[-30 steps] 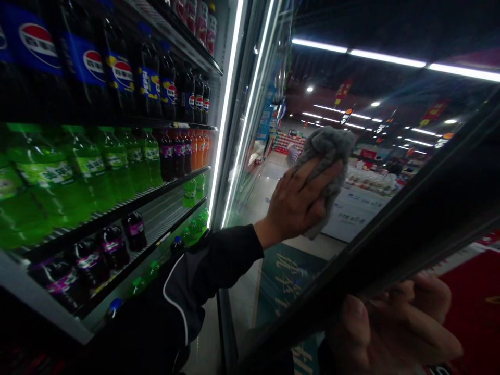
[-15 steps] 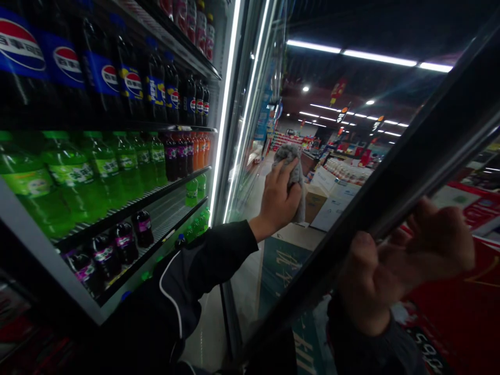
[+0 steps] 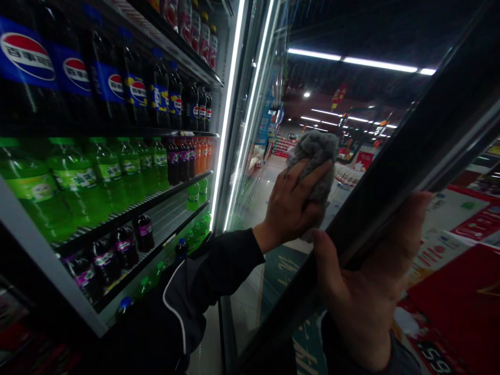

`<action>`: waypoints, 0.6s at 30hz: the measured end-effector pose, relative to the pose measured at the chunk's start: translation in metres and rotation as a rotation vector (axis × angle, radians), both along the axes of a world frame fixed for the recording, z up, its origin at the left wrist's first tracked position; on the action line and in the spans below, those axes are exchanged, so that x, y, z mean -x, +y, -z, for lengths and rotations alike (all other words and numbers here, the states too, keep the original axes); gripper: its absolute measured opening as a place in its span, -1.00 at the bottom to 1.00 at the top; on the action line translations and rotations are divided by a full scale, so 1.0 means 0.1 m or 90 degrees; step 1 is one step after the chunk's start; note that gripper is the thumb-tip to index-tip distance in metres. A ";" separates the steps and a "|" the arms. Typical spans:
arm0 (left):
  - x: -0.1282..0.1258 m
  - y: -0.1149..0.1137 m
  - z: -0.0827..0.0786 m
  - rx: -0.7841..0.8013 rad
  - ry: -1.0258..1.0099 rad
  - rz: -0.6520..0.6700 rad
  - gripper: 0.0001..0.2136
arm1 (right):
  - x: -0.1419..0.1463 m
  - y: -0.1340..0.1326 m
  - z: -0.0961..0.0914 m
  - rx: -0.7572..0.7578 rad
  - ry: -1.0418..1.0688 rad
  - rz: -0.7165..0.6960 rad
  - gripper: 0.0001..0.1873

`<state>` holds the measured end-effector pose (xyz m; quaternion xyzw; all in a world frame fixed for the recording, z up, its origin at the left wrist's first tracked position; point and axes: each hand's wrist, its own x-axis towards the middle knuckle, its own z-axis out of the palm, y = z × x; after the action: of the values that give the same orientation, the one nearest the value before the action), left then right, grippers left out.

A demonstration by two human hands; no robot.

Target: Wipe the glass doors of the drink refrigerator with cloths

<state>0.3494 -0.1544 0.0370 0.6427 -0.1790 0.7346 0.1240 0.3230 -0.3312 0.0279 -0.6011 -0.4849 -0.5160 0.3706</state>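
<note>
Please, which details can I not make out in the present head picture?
In the head view:
- Grey cloth: far face, hidden by the cloth itself.
- Left hand: palm, hidden by its own back.
- Right hand: most fingers, hidden by the hand or door frame.
- Nearest Pepsi bottle: cut off by the left edge.
- Red hanging sign: lettering, too small and blurred.
</note>
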 end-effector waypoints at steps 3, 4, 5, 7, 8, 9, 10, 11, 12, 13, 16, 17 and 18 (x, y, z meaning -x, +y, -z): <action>-0.15 0.23 0.13 0.018 0.043 -0.019 -0.45 | 0.00 0.03 0.02 -0.030 0.003 -0.001 0.20; -0.21 0.33 0.19 0.030 0.065 -0.023 -0.45 | 0.00 0.03 0.03 -0.038 0.009 -0.004 0.19; -0.27 0.43 0.27 0.047 0.086 -0.025 -0.44 | -0.01 0.04 0.04 -0.044 0.012 -0.008 0.19; -0.40 0.63 0.44 0.097 0.129 -0.021 -0.44 | -0.03 0.04 0.05 -0.048 0.014 -0.018 0.20; -0.45 0.72 0.53 0.131 0.152 -0.015 -0.43 | -0.04 0.03 0.06 -0.047 0.016 -0.020 0.20; -0.49 0.79 0.61 0.168 0.178 -0.003 -0.43 | -0.05 0.03 0.06 -0.046 0.016 -0.020 0.19; -0.52 0.86 0.69 0.213 0.209 0.013 -0.43 | -0.06 0.02 0.06 -0.046 0.018 -0.020 0.18; -0.54 0.91 0.75 0.272 0.244 0.038 -0.45 | -0.07 0.01 0.05 -0.048 0.021 -0.021 0.17; -0.55 0.94 0.80 0.343 0.277 0.065 -0.47 | -0.08 0.00 0.05 -0.050 0.026 -0.022 0.16; -0.55 0.97 0.84 0.419 0.302 0.091 -0.51 | -0.09 -0.01 0.05 -0.056 0.029 -0.023 0.16; -0.55 1.01 0.86 0.602 0.326 0.138 -0.60 | -0.13 -0.02 0.05 -0.065 0.039 -0.033 0.19; -0.56 1.01 0.84 0.631 0.324 0.146 -0.63 | -0.14 -0.03 0.05 -0.063 0.036 -0.037 0.20; -0.57 1.00 0.81 0.645 0.324 0.156 -0.65 | -0.16 -0.03 0.06 -0.061 0.031 -0.043 0.21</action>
<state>0.4069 -0.0539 -0.0443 0.6340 0.1574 0.5311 0.5396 0.3392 -0.3345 0.0224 -0.5787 -0.4702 -0.5108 0.4278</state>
